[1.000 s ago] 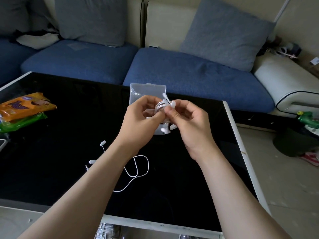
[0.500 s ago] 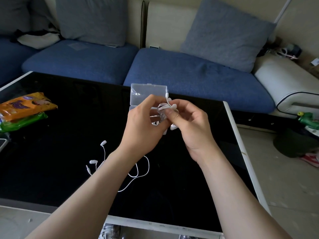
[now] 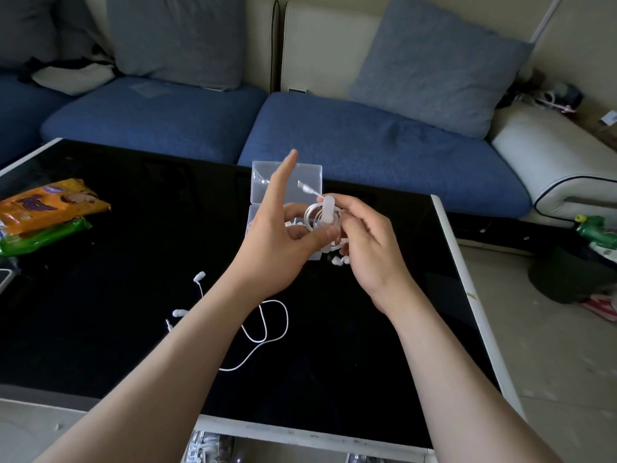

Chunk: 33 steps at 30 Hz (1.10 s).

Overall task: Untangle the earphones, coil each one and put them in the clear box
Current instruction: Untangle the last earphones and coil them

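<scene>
Earphones (image 3: 321,218), coiled, pinched by left hand (image 3: 277,243) and right hand (image 3: 367,253), half hide clear box (image 3: 261,192); loose pair (image 3: 199,277) lies on table (image 3: 100,295).

two earphones (image 3: 329,212) (image 3: 199,276), one clear box (image 3: 310,173), two snack packets (image 3: 50,202) (image 3: 43,237), one table (image 3: 100,329), two hands (image 3: 277,242) (image 3: 370,252)

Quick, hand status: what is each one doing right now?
Left hand: holds the coiled earphone between thumb and curled fingers, index finger pointing up.
Right hand: pinches the same coiled earphone.
</scene>
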### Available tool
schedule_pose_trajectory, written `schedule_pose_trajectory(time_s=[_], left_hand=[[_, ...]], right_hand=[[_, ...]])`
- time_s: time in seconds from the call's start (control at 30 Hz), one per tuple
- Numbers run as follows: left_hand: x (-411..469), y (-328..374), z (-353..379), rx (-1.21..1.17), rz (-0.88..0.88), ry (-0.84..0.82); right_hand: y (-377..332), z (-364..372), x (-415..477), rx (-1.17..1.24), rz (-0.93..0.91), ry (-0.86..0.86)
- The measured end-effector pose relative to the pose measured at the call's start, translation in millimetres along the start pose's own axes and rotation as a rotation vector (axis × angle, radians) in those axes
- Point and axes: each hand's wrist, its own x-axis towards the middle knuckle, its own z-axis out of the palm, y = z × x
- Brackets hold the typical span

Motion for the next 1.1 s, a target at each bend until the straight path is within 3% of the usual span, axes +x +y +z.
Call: schedule_pose_trajectory(time_s=[0.17, 0.33, 0.47, 0.63, 0.8, 0.97, 1.1], left_hand=[[5.6, -10.4, -0.9, 0.232, -0.014, 0.057], [6.5, -12.9, -2.0, 0.236, -0.052, 0.09], [8.6, -10.4, -2.8, 0.082, -0.167, 0.132], [12.0, -13.7, -6.2, -0.279, -0.302, 0.103], [11.3, -13.7, -7.8, -0.278, -0.416, 0.114], [12.4, -14.6, -11.7, -0.403, -0.386, 0.094], [14.8, -17.8, -13.4, -0.464, -0.409, 0.071]], right_hand=[[6.3, 1.4, 3.0, -0.094, -0.057, 0.034], [8.5, 4.1, 1.9, -0.144, -0.089, 0.102], [6.6, -2.4, 0.1, -0.054, -0.055, 0.175], [3.4, 0.3, -3.8, -0.028, -0.041, 0.099], [3.3, 4.1, -2.0, -0.044, -0.054, 0.103], [-2.2, 7.0, -6.6, 0.103, 0.051, 0.025], [-2.1, 9.3, -5.4, 0.119, 0.094, 0.096]])
